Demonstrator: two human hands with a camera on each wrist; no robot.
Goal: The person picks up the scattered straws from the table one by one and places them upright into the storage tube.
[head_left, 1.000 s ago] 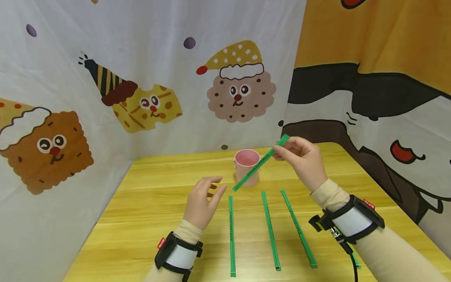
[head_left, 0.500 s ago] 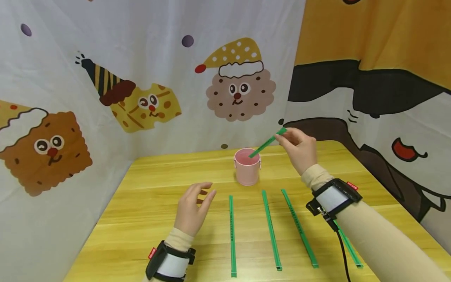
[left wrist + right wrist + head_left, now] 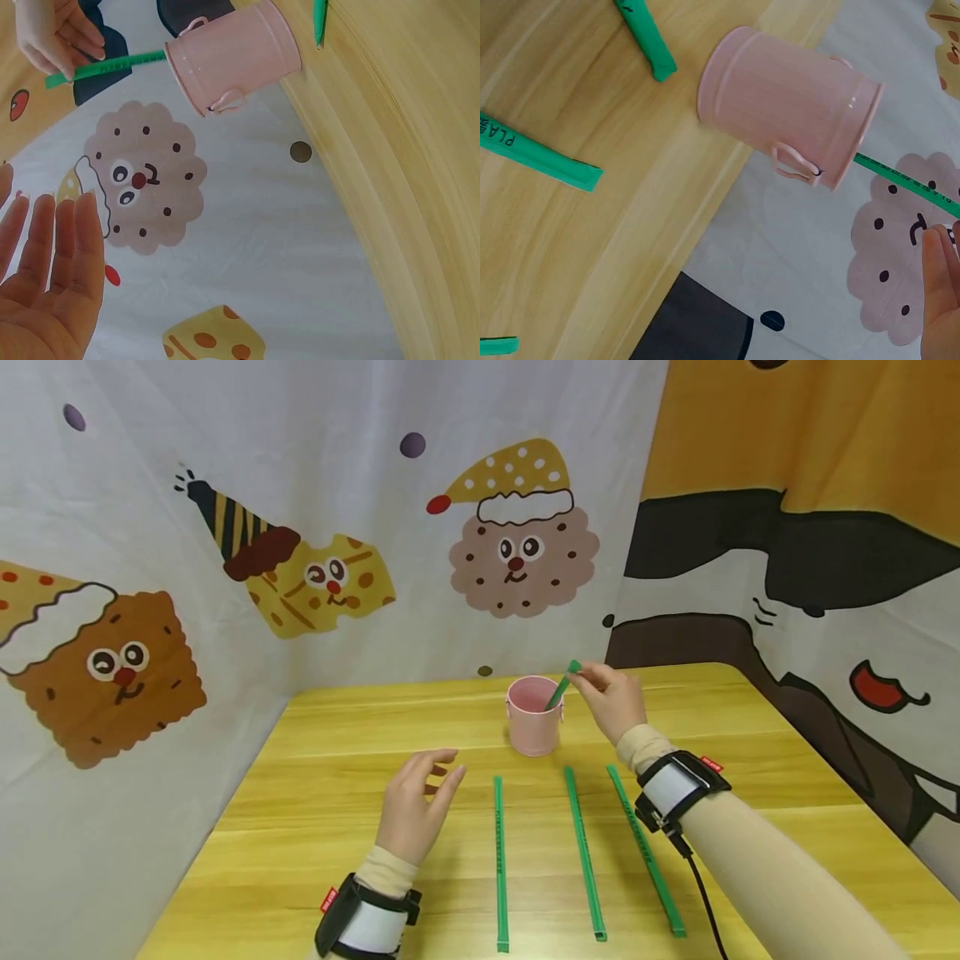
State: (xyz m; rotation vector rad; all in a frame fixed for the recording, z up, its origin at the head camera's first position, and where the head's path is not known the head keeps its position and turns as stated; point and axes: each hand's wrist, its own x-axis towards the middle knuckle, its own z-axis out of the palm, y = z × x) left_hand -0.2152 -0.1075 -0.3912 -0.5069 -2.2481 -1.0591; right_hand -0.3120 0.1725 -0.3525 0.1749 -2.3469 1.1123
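My right hand (image 3: 617, 703) pinches the upper end of a straw in a slim green wrapper (image 3: 562, 686). Its lower part is inside a small pink bucket (image 3: 534, 733), hidden by the wall, and the straw leans toward the hand. The right wrist view shows the wrapped straw (image 3: 907, 182) crossing the rim of the bucket (image 3: 787, 94). To the left, my left hand (image 3: 417, 806) hovers over the table with relaxed fingers and holds nothing; its palm (image 3: 45, 322) shows bare in the left wrist view.
Wrapped straws lie lengthwise on the wooden table (image 3: 315, 827): a left one (image 3: 501, 864), a middle one (image 3: 586, 856) and a slanted right one (image 3: 647, 852). A patterned curtain (image 3: 360, 652) hangs behind the table. A black cable (image 3: 701, 889) trails from the right wrist strap.
My right hand has carried the wrapped straw from in front of the bucket up over its rim and lowered its end inside. The left hand has drawn back slightly to the left.
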